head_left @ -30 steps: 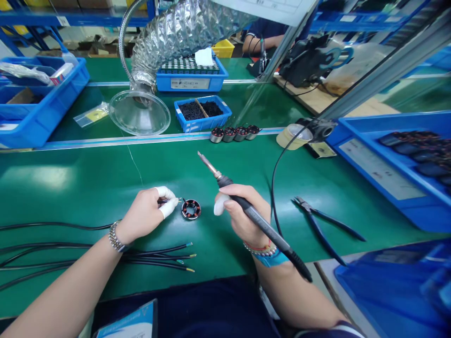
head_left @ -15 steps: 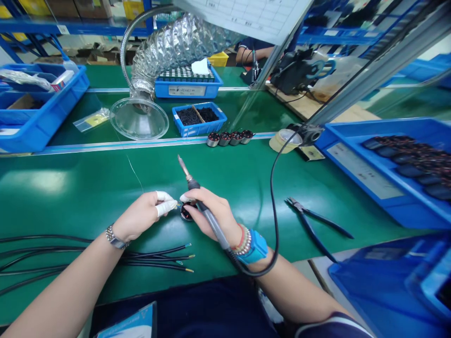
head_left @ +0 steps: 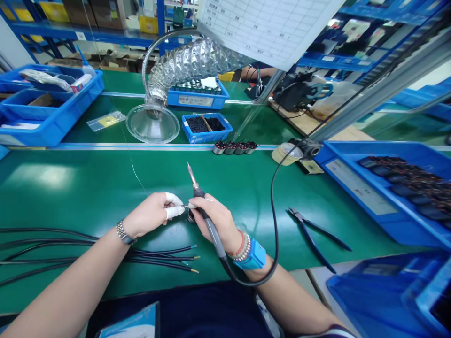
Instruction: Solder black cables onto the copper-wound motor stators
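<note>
My left hand (head_left: 153, 215), white covers on its fingertips, pinches a thin wire end (head_left: 186, 206) just left of my right fingertips. A fine silvery thread (head_left: 136, 174) runs down to behind this hand. My right hand (head_left: 216, 218) is wrapped round a soldering iron (head_left: 213, 233), whose metal tip points up and away over the bench. Its thumb and forefinger meet close to the same wire end; whether they grip it I cannot tell. Beneath them sits a small round motor coil (head_left: 190, 216), mostly hidden by my fingers.
Black cables (head_left: 158, 253) with stripped ends lie below my left hand. Cutting pliers (head_left: 310, 234) rest open at right. Several motor coils (head_left: 235, 148) line the rail behind. A clear fume hood (head_left: 152, 124), a small blue bin (head_left: 207, 136) and a large blue crate (head_left: 362, 188) stand around.
The view has shifted, so the bench things appear slightly lower. My fingertips have come closer together over the motor coil, which is now more hidden. Both grips look the same.
</note>
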`<action>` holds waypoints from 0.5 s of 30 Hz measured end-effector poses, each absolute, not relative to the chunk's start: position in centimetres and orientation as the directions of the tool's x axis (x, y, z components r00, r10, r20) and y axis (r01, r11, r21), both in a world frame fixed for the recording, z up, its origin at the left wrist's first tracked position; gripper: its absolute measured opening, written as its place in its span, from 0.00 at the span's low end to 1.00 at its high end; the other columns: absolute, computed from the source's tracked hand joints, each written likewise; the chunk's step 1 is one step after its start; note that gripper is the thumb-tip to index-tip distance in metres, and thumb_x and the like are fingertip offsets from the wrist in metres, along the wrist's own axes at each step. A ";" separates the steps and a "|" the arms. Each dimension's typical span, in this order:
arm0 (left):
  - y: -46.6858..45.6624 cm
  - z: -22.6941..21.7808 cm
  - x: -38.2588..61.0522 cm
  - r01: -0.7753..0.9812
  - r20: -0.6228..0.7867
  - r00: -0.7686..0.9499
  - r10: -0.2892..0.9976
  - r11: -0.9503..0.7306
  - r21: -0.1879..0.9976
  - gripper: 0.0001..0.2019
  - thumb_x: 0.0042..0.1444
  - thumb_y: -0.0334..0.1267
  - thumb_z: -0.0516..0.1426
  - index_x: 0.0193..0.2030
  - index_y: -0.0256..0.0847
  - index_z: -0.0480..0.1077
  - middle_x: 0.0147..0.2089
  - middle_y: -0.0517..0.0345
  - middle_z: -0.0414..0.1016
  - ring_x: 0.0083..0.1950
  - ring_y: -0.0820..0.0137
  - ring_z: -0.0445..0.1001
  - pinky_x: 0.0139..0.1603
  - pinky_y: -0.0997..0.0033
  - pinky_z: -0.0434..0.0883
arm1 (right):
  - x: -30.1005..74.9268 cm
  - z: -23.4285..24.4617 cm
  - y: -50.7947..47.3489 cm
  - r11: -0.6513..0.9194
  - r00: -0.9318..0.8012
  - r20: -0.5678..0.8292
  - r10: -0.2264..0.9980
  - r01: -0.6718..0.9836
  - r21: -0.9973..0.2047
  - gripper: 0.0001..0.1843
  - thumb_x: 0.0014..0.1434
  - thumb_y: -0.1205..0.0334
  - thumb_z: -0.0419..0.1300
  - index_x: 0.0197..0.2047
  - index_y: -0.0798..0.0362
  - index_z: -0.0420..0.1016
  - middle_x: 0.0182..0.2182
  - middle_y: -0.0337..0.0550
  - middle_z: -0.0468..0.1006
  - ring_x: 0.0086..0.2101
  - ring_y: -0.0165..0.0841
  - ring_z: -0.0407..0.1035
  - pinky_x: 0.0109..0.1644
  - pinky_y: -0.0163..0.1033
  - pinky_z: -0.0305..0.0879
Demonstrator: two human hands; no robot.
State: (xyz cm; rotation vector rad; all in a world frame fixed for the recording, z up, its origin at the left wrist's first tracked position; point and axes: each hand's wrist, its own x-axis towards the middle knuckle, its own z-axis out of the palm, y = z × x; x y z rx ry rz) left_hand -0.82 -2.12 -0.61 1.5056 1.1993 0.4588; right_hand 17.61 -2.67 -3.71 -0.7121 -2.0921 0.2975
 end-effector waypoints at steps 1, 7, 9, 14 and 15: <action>-2.1 -0.6 -0.8 0.438 -0.306 0.415 0.857 0.107 0.893 0.13 0.51 0.46 0.54 0.33 0.36 0.69 0.23 0.63 0.63 0.22 0.77 0.57 0.23 0.76 0.56 | 17.6 -3.7 -2.8 0.802 -0.448 0.667 0.595 0.375 -0.465 0.14 0.57 0.74 0.50 0.47 0.53 0.63 0.29 0.42 0.69 0.30 0.31 0.63 0.34 0.37 0.65; -2.2 -0.4 -0.5 0.423 -0.303 0.383 0.873 0.126 0.897 0.14 0.50 0.47 0.53 0.27 0.37 0.67 0.18 0.67 0.57 0.19 0.78 0.52 0.21 0.76 0.52 | 17.6 -3.7 -2.9 0.782 -0.452 0.638 0.623 0.360 -0.509 0.15 0.57 0.74 0.49 0.47 0.53 0.62 0.30 0.43 0.69 0.30 0.30 0.64 0.34 0.37 0.65; -2.2 -0.6 -0.4 0.399 -0.303 0.376 0.876 0.142 0.906 0.13 0.50 0.46 0.53 0.25 0.37 0.66 0.18 0.67 0.57 0.20 0.78 0.53 0.21 0.77 0.52 | 17.6 -3.7 -2.8 0.767 -0.445 0.624 0.642 0.357 -0.534 0.15 0.57 0.74 0.50 0.47 0.53 0.62 0.31 0.43 0.69 0.31 0.30 0.64 0.36 0.37 0.66; -2.1 -1.4 -0.3 0.292 -0.350 0.392 0.851 0.246 0.924 0.11 0.49 0.42 0.53 0.24 0.36 0.64 0.21 0.65 0.60 0.21 0.78 0.56 0.21 0.77 0.55 | 17.7 -4.1 -2.8 0.702 -0.436 0.554 0.709 0.355 -0.618 0.16 0.56 0.71 0.52 0.49 0.52 0.62 0.34 0.43 0.70 0.33 0.30 0.67 0.40 0.37 0.68; -2.1 -1.5 -0.3 0.273 -0.357 0.402 0.843 0.262 0.926 0.11 0.48 0.42 0.54 0.23 0.36 0.64 0.21 0.65 0.60 0.21 0.78 0.56 0.21 0.78 0.55 | 17.6 -4.2 -2.8 0.694 -0.429 0.551 0.716 0.353 -0.627 0.16 0.57 0.70 0.53 0.49 0.51 0.62 0.34 0.42 0.71 0.33 0.30 0.67 0.40 0.37 0.68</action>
